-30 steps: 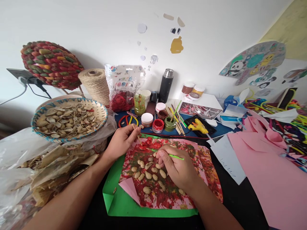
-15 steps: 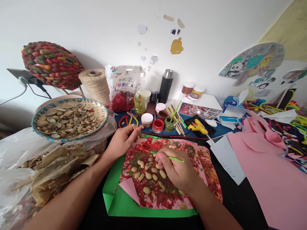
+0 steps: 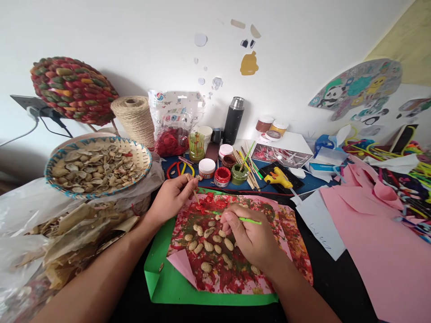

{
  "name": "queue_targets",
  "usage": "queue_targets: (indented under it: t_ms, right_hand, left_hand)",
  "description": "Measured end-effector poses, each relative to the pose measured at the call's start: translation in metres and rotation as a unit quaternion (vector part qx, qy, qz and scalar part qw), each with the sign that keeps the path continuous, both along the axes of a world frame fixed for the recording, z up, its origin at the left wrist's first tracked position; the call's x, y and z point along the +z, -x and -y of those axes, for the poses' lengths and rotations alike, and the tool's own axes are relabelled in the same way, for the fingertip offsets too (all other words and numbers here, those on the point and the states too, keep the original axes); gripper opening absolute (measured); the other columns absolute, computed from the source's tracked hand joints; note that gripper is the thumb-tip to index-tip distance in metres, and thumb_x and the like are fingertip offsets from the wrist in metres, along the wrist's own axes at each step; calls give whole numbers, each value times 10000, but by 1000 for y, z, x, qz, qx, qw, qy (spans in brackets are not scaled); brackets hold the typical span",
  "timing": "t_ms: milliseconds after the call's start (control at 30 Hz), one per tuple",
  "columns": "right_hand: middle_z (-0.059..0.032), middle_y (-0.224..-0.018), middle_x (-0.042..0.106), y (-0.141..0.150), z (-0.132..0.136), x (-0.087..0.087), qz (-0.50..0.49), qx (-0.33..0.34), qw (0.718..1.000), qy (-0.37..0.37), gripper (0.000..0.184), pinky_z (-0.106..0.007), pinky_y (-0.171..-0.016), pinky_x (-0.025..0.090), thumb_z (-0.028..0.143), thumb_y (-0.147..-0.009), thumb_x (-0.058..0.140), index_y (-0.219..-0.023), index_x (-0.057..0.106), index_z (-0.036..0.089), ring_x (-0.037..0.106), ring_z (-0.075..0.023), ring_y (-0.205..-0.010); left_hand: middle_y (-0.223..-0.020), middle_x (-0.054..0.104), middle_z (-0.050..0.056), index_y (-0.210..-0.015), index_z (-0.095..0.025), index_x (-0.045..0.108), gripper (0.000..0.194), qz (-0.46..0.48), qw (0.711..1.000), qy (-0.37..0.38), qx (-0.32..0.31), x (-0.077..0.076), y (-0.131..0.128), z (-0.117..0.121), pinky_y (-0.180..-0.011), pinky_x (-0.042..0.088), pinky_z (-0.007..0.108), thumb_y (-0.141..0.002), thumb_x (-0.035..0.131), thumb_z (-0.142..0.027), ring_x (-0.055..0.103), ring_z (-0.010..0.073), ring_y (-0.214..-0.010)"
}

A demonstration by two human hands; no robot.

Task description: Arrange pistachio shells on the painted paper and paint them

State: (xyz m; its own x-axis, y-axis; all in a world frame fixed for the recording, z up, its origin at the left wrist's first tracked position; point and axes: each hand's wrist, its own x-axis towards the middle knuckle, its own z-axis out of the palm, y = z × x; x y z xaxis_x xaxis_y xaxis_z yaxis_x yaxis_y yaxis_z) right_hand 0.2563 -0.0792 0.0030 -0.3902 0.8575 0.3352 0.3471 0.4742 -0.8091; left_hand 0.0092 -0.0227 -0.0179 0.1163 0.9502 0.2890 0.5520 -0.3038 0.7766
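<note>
Pinched in my left hand (image 3: 173, 197) is a thin wooden stick (image 3: 195, 196), its lower end at red-painted peanuts (image 3: 209, 197) near the top of a paint-smeared pink sheet (image 3: 235, 282). My right hand (image 3: 249, 237) grips a green paintbrush (image 3: 251, 221), its tip pointing left toward the stick's lower end. I cannot tell whether the bristles touch a peanut there. Several unpainted peanuts (image 3: 208, 246) lie on the sheet below and left of my right hand. Beyond my hands stand open jars of red paint (image 3: 222, 177) and green paint (image 3: 239, 175).
At left is a basket of peanut shells (image 3: 97, 170) beside plastic bags (image 3: 20, 224). A green sheet (image 3: 161, 289) lies under the pink one. Behind are a black thermos (image 3: 233, 121), twine (image 3: 132, 121) and a yellow glue gun (image 3: 279, 178). Pink paper (image 3: 387, 264) covers the right side.
My right hand has shifted slightly right and the brush lies a little flatter, its tip slightly higher and farther left. My left hand and the stick stay nearly still.
</note>
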Motion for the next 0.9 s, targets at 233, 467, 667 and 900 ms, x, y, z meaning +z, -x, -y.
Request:
queue_targets:
  t_ms: [233,467,667,900]
  right_hand:
    - [-37,-815,772,3,2,0,8,64,998,20,325,-257,-666,545,360,-1127,499,-933,726,232,739,-179,-731]
    - [-36,-855,802,6,1,-1,14,80,997,12,323,-259,-673,551,364,-1135,503,-973,752,236,766,-181,-756]
    - [-36,-873,807,6,1,0,7,79,997,7,298,-249,-686,551,324,-1130,510,-977,747,228,775,-174,-754]
    - [-34,-889,812,7,1,0,9,80,997,12,291,-253,-696,550,328,-1129,512,-987,747,232,771,-172,-745]
  left_hand:
    - [-660,565,-20,-755,-203,569,498,6,1000,-2,-1,2,-1,1,-621,420,251,-1046,486,-599,508,146,-626]
    - [-659,571,-29,-755,-201,575,487,10,1000,-4,-7,3,-1,1,-629,423,244,-1044,491,-584,508,138,-616]
    - [-671,590,-24,-758,-202,574,486,14,1000,-3,-7,3,-2,1,-643,437,243,-1044,491,-587,516,142,-628]
    - [-656,560,-32,-764,-203,578,478,21,1000,5,-12,3,-1,1,-625,419,248,-1047,496,-578,501,141,-615]
